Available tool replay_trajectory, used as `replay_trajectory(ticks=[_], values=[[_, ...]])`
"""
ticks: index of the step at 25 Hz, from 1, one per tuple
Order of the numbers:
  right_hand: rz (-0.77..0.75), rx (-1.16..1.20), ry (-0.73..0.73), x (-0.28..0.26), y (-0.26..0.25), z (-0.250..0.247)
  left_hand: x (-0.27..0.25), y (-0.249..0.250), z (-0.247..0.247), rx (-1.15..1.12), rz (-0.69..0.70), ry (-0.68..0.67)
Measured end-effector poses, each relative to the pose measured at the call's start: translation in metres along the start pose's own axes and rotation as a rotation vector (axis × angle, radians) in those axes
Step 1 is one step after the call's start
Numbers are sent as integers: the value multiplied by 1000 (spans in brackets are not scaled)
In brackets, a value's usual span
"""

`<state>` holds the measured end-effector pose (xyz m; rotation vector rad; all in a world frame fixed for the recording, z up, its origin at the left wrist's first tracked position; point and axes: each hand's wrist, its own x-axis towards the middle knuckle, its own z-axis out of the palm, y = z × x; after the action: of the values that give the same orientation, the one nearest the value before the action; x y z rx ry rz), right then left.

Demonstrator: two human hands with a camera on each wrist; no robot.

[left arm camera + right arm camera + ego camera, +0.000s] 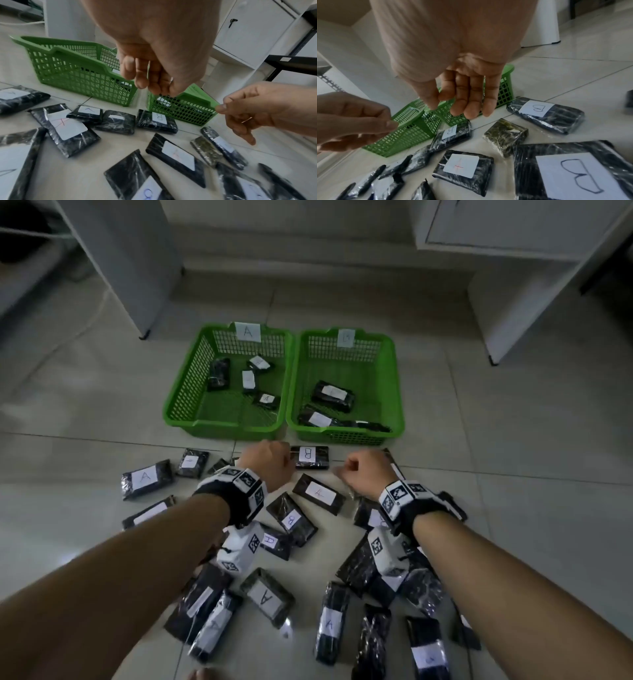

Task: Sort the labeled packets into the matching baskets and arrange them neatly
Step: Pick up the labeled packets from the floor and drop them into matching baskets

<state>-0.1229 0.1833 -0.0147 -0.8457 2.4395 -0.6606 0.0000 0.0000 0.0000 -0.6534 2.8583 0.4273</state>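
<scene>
Two green baskets stand side by side on the tiled floor: basket A [178, 412] on the left holds several black packets, and basket B [397, 392] on the right holds three. Many black wrapped packets with white A or B labels lie scattered in front of them. My left hand [274, 462] [145, 78] hovers just left of a packet marked B [310, 456] [157, 120] [452, 133], fingers loosely curled and holding nothing. My right hand [359, 474] [465, 100] hangs relaxed and empty to that packet's right, above a packet marked A [320, 494] [462, 167].
White cabinets flank the baskets, one with a foot [144, 335] at the back left and one [493, 361] at the back right. A step runs across behind the baskets. Packets crowd the floor beneath both forearms, and bare tiles lie to the far left and right.
</scene>
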Motion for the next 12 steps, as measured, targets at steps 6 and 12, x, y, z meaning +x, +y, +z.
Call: replay_trajectory(ticks=[6,12], values=[[66,-147,20,2,12,32,30,-20,40,-42,64,-25],[40,-228,232,-14,21,44,44,-18,73,170,239,-45]])
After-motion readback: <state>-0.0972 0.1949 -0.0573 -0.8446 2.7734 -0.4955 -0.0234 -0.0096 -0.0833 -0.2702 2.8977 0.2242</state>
